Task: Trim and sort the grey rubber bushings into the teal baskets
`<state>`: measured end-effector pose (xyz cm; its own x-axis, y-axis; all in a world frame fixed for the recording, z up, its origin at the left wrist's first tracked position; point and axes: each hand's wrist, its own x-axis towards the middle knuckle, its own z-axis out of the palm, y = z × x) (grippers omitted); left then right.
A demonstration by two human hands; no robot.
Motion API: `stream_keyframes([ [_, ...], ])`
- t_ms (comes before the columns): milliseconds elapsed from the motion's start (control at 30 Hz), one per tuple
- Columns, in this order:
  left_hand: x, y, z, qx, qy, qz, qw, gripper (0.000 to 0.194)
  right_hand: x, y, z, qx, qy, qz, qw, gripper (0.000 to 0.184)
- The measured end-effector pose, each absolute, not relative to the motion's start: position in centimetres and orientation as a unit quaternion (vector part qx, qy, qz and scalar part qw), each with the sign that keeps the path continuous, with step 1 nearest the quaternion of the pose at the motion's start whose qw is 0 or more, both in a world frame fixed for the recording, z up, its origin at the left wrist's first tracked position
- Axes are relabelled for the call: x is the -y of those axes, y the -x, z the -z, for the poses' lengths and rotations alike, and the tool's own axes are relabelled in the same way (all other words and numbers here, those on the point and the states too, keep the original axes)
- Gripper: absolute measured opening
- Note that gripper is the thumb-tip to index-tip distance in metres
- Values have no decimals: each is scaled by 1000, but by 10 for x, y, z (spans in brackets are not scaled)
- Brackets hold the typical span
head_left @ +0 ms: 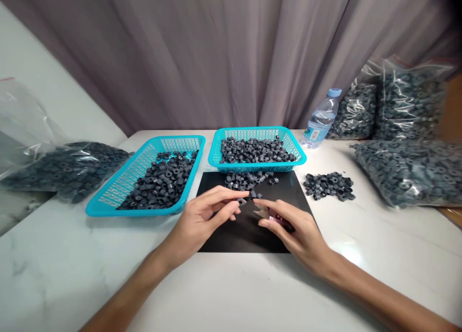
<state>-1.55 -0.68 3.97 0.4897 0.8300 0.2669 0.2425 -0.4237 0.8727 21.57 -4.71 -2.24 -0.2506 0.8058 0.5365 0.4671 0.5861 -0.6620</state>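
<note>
Over the black mat, my left hand pinches a small dark grey plastic part with a hole through it, between thumb and fingertips. My right hand is curled around a small tool with a pale, thin tip and a pinkish bit; its exact kind is unclear. The tool's tip points toward the part, with a small gap between them. Just beyond my fingertips lies a loose pile of similar grey parts on the mat's far side.
Two blue plastic baskets hold many grey parts. A separate heap lies right of the mat. Filled clear bags stand at both sides, and a water bottle is at the back right before the curtain.
</note>
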Motion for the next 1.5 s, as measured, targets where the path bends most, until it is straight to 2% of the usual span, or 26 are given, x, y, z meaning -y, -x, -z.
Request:
stream_keyframes([
  [300, 8, 11, -38, -347, -773, -338, 410, 28, 50, -218, 16, 794, 409, -93, 441, 41],
  [467, 11, 6, -36, -363, -734, -352, 453, 18, 51, -218, 19, 798, 420, -44, 429, 44],
  [633, 9, 6, -34, -355, -756, -347, 426, 18, 50, -220, 18, 797, 432, -5, 421, 38],
  [1100, 10, 6, -32, -352, -768, -334, 418, 21, 50, -221, 24, 814, 428, 61, 389, 44],
  [1500, 9, 3, -31, -373, -724, -337, 473, 19, 48, -220, 22, 814, 410, 112, 396, 46],
])
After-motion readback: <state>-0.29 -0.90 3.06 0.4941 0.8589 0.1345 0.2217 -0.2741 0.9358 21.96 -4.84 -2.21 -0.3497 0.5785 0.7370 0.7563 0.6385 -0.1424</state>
